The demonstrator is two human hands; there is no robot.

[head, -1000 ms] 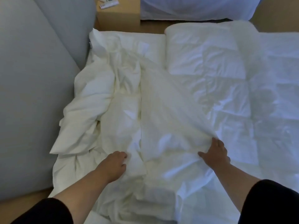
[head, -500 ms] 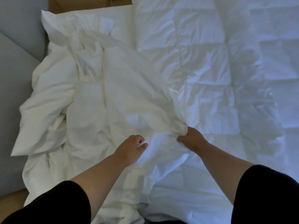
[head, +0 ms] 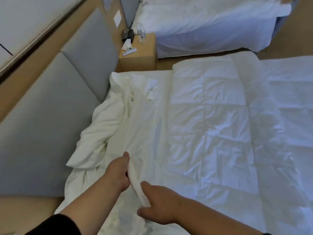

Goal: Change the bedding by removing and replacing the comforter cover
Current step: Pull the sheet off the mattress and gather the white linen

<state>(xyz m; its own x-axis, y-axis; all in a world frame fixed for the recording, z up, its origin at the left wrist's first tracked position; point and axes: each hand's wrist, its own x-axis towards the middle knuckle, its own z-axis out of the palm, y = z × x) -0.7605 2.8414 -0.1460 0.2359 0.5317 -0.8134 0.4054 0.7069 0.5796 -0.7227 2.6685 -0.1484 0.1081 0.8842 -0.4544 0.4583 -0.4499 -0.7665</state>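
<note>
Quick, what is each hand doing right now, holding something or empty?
Left hand: grips a bunched strip of the white cover.
Right hand: pinches the same strip lower down.

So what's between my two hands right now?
Head view: a bunched strip of cover runs between the left hand and right hand; both hold it.

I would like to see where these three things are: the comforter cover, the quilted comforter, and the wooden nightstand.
comforter cover (head: pixel 145 126): head view, on its flat stretched part above the hands.
quilted comforter (head: pixel 225 126): head view, on a stitched square near its middle.
wooden nightstand (head: pixel 144 61): head view, on its front face.
</note>
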